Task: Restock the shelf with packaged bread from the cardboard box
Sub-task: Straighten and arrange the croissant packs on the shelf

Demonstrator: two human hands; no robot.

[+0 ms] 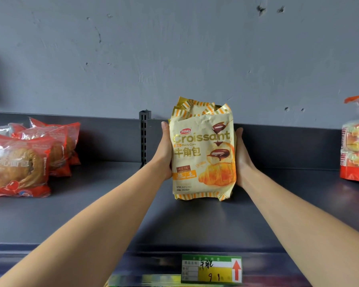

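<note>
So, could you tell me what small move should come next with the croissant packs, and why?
Probably release both hands: the cream-and-yellow croissant packs already stand upright on the dark grey metal shelf, above their green-and-yellow price tag, pressed between left hand and right hand.

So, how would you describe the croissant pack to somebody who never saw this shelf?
Look at the dark grey shelf, above the green-and-yellow price tag. The croissant pack stands upright there, pressed between the left hand and right hand. Its neighbours are red; it alone is cream and orange.

Croissant pack (203,154) reads "Croissant", "Melty Core", "牛角包"; price tag (211,269) "9".
</note>
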